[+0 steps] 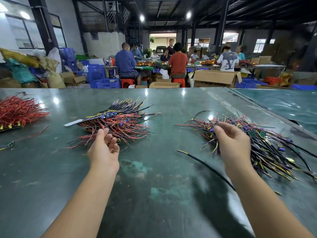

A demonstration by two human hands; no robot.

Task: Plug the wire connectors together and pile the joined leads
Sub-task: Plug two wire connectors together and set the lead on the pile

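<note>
— What is hard to make out here?

— The fingertips of the left hand [104, 148] mostly. They curl into the near edge of the middle pile of wires [116, 120], and something dark sits between them, but I cannot tell whether it is a connector or just a wire end, nor whether the hand truly grips it. The hand looks loosely cupped, palm turned inward.

— And the right hand [232, 145]?

— Its fingers are drawn together, narrow, pinching at a purple connector [211, 129] at the near left edge of the right pile of wires [260, 141]. The thumb hides most of that connector, and the far wires blur together. The pile runs off to the right of the hand and toward the picture's edge.

— Anything loose near the hands?

— A single black wire [205, 166] with a yellow tip lies on the green table [154, 194], between the two wrists, closer to the right one, passing under that forearm. Far to the left of the left hand, a heap of red wires [18, 110] is cut off by the frame.
</note>
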